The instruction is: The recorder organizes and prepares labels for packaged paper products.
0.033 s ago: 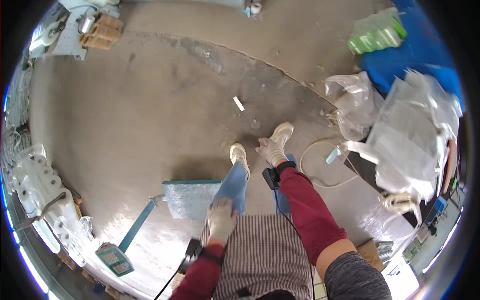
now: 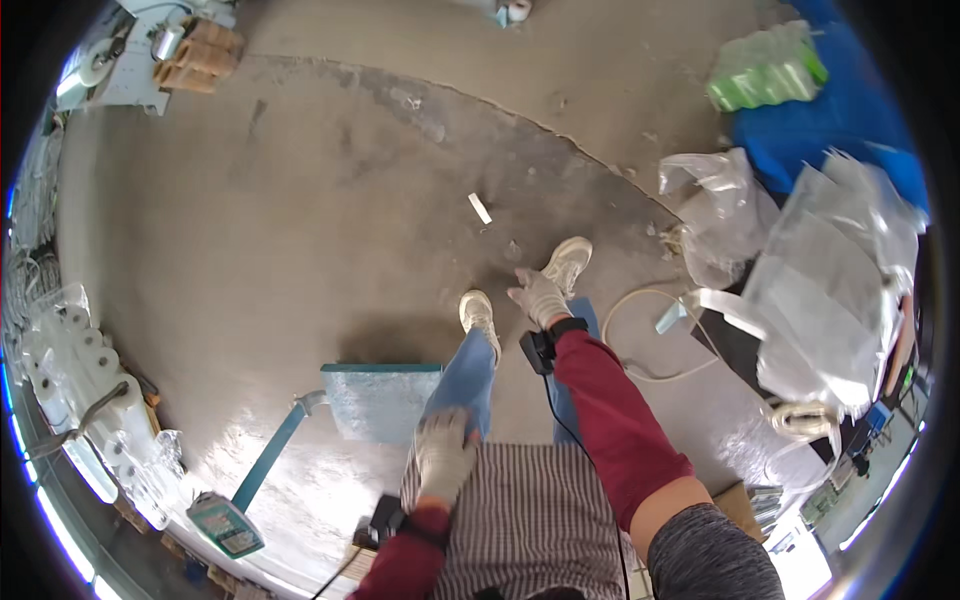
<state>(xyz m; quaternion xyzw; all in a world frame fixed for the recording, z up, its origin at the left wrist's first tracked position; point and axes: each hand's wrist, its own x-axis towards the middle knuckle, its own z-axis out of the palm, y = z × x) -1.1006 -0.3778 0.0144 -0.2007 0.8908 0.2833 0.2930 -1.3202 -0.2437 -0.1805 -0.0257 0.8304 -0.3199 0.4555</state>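
Observation:
My left hand [image 2: 445,456], in a pale glove, is low in front of my left thigh beside the checked apron [image 2: 540,510]. Its fingers are extended, the thumb stands off to the side, and I see nothing in it. My right hand [image 2: 540,299], also gloved, reaches forward just short of my right shoe [image 2: 567,265]. Those fingers are apart and hold nothing visible. Left of my leg stands a teal platform scale [image 2: 382,402], its post leading to a display unit [image 2: 228,524]. A narrow white strip [image 2: 480,208] lies on the floor ahead of my feet.
Rolls of clear film [image 2: 95,365] are stacked at the left. On the right lie clear plastic bags [image 2: 825,270], a blue sheet [image 2: 800,140], a green-bottomed wrapped pack [image 2: 768,70] and a looped hose [image 2: 655,378]. Brown cylinders [image 2: 200,55] sit at the far left. A crack [image 2: 550,132] crosses the floor.
The view has shifted slightly. My right hand's fingers look a little more spread; my left hand stays beside the apron, and the things on the floor keep their places.

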